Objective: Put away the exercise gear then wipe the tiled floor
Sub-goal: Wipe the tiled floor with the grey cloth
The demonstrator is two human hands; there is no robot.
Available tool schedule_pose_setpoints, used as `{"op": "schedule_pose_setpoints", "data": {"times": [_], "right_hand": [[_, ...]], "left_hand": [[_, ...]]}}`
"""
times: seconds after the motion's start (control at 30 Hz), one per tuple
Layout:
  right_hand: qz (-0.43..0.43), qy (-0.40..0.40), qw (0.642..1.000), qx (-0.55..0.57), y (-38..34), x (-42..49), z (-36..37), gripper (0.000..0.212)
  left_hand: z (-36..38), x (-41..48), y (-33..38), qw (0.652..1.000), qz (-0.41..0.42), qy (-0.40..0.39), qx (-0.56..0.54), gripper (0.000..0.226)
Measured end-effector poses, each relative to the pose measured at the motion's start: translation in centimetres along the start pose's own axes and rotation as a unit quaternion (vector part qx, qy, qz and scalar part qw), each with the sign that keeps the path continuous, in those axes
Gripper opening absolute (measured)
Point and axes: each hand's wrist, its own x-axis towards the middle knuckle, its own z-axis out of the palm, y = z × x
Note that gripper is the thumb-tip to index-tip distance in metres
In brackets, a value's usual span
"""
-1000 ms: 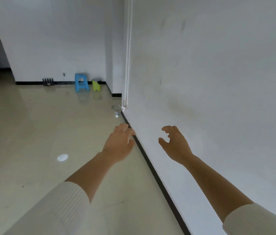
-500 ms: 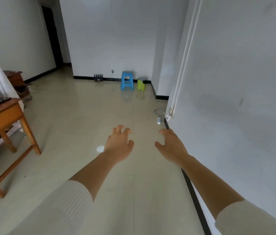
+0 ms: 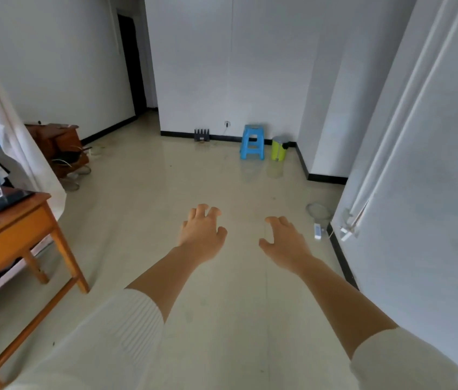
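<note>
Left grip (image 3: 202, 235) and right grip (image 3: 285, 242) empty, fingers loosely curled, over the tiled floor (image 3: 222, 311), wooden surface (image 3: 11, 218) corner at left, wall (image 3: 433, 220) with black skirting (image 3: 341, 260) close at right, blue stool (image 3: 252, 142) far ahead.

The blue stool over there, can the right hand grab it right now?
Probably not. The blue stool stands by the far wall, next to the green bin, and the right hand hangs open well short of it. Bare floor lies between them, so the person would likely need to walk closer.

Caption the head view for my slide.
Left hand and right hand, empty, hover over the tiled floor; blue stool beside green bin.
</note>
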Motion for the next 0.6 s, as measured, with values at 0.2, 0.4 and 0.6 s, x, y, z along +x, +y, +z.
{"op": "schedule_pose_setpoints", "data": {"times": [0.2,0.4,0.6], "right_hand": [[-0.01,-0.004,1.0,-0.005,0.7,18.2,0.9,0.056],[-0.037,-0.004,0.999,-0.014,3.4,38.6,1.5,0.058],[-0.046,-0.01,0.998,-0.034,5.4,58.1,-0.2,0.058]], "left_hand": [[2.1,16.9,-3.6,1.0,0.005,-0.001,0.018,0.044],[5.9,36.1,-5.9,1.0,-0.018,0.019,0.014,0.044],[7.2,54.7,-7.4,0.999,-0.038,0.023,0.014,0.045]]}}
